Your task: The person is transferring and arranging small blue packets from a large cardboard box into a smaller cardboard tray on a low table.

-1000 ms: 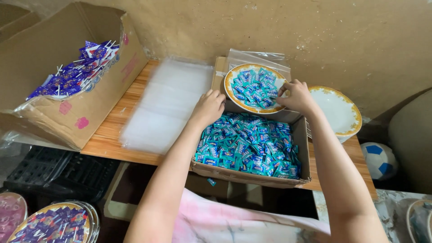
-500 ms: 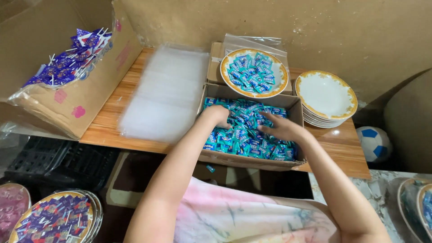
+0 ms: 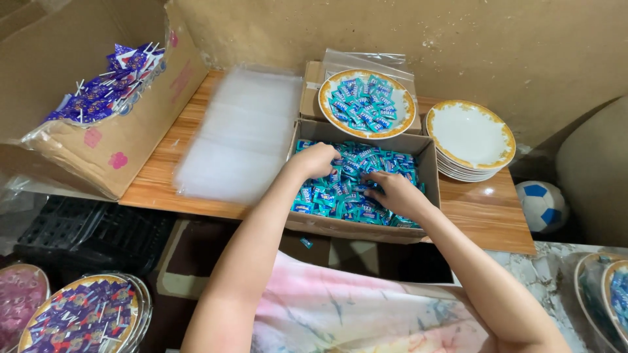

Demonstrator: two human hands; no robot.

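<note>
- Pink and pale tie-dyed garment: nearest the camera, across the person's lap, between both forearms.
- Plate of purple-wrapped lollipops: low at the left, on a stack of plates; beside it a plate of pink sweets, partly out of frame.
- Black plastic crate: under the table's left end.
- Loose blue candy: alone, just below the box's front wall.
- Wooden table: bears the boxes, bags and plates.
- Cardboard box: open-topped, at the table's front edge, filled with blue-wrapped candies.
- Left hand: inside the box at its left rear, palm down on the candies; fingers curled together, tips buried in the wrappers, so whether any are gripped cannot be told.
- Right hand: inside the box right of centre, resting on the candies; fingers bent and bunched over a few wrappers, the grasp itself hidden.
- Stack of clear plastic bags: flat on the table, just left of the box.
- Plate of blue candies: gold-rimmed, behind the box.
- Stack of empty white plates: right of that plate.
- Large cardboard carton: far left, holding bagged purple lollipops.
- Blue-and-white ball: on the floor at the right.
</note>
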